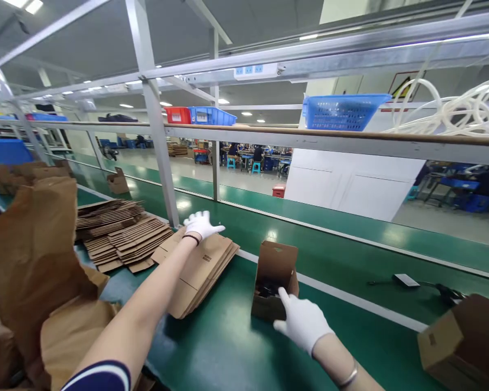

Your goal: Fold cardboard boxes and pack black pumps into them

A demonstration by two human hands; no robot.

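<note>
Fingers (219, 228) splayed, left hand (201, 224) over flat cartons (206, 271); right hand (305, 323) at open box (275, 263), can't tell grip.

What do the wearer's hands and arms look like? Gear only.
Left hand: white glove, thin dark band at the wrist; navy short sleeve with a white stripe near the hem. Right hand: matching white glove, silver-toned bangle; its sleeve is out of frame. No cables seen on either.
</note>
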